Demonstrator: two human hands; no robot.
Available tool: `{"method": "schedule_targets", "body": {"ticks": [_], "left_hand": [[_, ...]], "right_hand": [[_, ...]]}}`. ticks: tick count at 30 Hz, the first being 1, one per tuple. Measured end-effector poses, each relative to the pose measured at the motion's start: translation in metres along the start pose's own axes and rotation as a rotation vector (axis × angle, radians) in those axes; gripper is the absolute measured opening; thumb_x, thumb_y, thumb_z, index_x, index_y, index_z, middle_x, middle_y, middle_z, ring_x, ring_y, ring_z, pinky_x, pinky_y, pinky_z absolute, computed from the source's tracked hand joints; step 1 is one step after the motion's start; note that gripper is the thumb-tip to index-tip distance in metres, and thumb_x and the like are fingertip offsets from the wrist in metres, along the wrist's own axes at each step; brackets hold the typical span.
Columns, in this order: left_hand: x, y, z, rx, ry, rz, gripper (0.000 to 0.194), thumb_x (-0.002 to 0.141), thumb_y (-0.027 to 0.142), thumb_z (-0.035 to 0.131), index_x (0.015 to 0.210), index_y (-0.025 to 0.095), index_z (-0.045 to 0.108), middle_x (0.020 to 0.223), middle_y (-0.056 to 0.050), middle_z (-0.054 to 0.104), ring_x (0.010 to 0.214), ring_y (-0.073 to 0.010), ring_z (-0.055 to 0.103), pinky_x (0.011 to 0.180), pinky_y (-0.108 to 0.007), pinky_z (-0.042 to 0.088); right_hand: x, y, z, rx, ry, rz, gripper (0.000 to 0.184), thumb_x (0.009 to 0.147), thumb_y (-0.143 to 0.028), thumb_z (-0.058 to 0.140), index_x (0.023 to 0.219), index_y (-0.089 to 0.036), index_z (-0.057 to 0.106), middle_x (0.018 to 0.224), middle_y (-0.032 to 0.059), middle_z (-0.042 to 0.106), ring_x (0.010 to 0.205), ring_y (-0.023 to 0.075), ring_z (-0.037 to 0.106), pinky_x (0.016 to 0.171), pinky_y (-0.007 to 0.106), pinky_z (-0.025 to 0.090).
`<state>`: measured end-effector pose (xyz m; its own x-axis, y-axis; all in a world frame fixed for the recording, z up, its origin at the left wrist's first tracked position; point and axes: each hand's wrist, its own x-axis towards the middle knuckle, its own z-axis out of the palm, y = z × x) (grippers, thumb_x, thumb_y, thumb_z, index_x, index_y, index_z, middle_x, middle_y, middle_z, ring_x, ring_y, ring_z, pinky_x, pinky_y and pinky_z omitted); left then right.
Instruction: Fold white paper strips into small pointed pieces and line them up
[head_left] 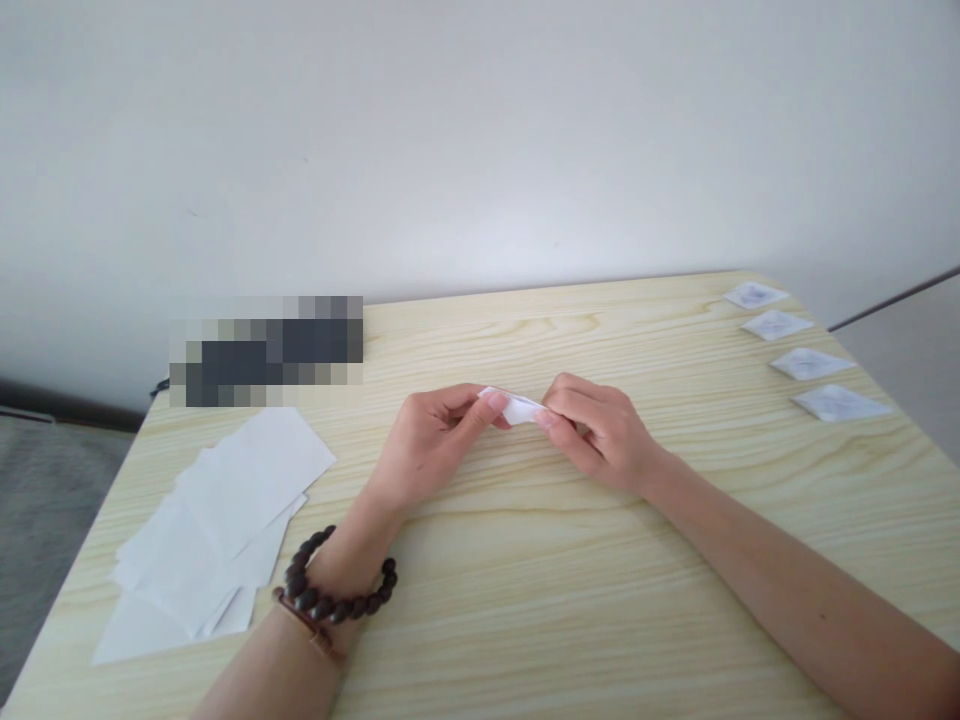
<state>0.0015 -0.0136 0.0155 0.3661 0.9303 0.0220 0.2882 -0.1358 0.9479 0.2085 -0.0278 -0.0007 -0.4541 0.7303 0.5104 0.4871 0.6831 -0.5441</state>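
Note:
A small piece of folded white paper (523, 409) is held between my two hands, above the middle of the table. My left hand (435, 435) pinches its left end between thumb and fingers; a dark beaded bracelet (337, 605) circles that wrist. The right end is gripped by my right hand (604, 430), thumb below and curled fingers above. Fingers cover both ends of the paper, so its full shape is hidden.
Loose white paper sheets (217, 510) lie overlapping at the left. Along the right edge, several folded white paper diamonds (841, 403) form a row. A pixelated dark object (277, 350) sits at the back left of the wood-grain table (480, 620). A white wall (480, 150) rises behind.

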Motion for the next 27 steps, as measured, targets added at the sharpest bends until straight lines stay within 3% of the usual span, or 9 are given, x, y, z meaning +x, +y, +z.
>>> {"method": "schedule_targets", "body": {"ticks": [4, 9, 13, 20, 27], "left_hand": [[0.001, 0.003, 0.004, -0.097, 0.018, -0.076, 0.04, 0.087, 0.051, 0.057, 0.089, 0.013, 0.07, 0.074, -0.006, 0.074, 0.069, -0.0159, 0.068, 0.064, -0.023, 0.052], [0.001, 0.004, 0.005, -0.15, -0.001, -0.081, 0.035, 0.085, 0.048, 0.061, 0.083, 0.014, 0.068, 0.076, -0.006, 0.074, 0.072, -0.0168, 0.069, 0.068, -0.024, 0.054], [0.0, 0.003, 0.004, -0.12, -0.057, -0.02, 0.032, 0.087, 0.044, 0.059, 0.09, 0.014, 0.068, 0.084, -0.006, 0.073, 0.081, -0.0174, 0.067, 0.074, -0.025, 0.052], [-0.002, -0.003, 0.003, -0.003, -0.129, 0.003, 0.039, 0.09, 0.044, 0.055, 0.117, 0.017, 0.064, 0.091, -0.005, 0.072, 0.083, -0.0178, 0.065, 0.078, -0.029, 0.05], [-0.001, -0.005, 0.002, 0.057, -0.139, 0.047, 0.039, 0.091, 0.043, 0.054, 0.116, 0.016, 0.066, 0.091, -0.006, 0.068, 0.085, -0.0181, 0.062, 0.077, -0.028, 0.049]], "right_hand": [[0.0, -0.003, 0.002, -0.143, 0.079, -0.053, 0.018, 0.092, -0.019, 0.048, 0.074, -0.019, 0.053, 0.068, -0.0003, 0.05, 0.058, 0.0103, 0.044, 0.053, 0.024, 0.033], [0.001, -0.007, 0.003, -0.279, 0.063, -0.08, 0.021, 0.091, -0.022, 0.05, 0.071, -0.019, 0.056, 0.07, 0.0005, 0.054, 0.058, 0.0105, 0.045, 0.055, 0.025, 0.034], [0.001, -0.008, 0.003, -0.127, -0.03, -0.076, 0.026, 0.093, -0.031, 0.047, 0.071, -0.018, 0.053, 0.068, 0.0009, 0.051, 0.06, 0.0122, 0.045, 0.057, 0.026, 0.035], [0.001, -0.007, 0.003, 0.001, -0.067, 0.057, 0.028, 0.089, -0.027, 0.054, 0.064, -0.018, 0.047, 0.062, -0.0023, 0.046, 0.055, 0.0093, 0.04, 0.054, 0.025, 0.031], [0.002, -0.005, 0.001, 0.016, -0.098, 0.049, 0.028, 0.091, -0.025, 0.05, 0.063, -0.018, 0.047, 0.06, -0.0021, 0.045, 0.056, 0.0099, 0.041, 0.055, 0.024, 0.032]]}}
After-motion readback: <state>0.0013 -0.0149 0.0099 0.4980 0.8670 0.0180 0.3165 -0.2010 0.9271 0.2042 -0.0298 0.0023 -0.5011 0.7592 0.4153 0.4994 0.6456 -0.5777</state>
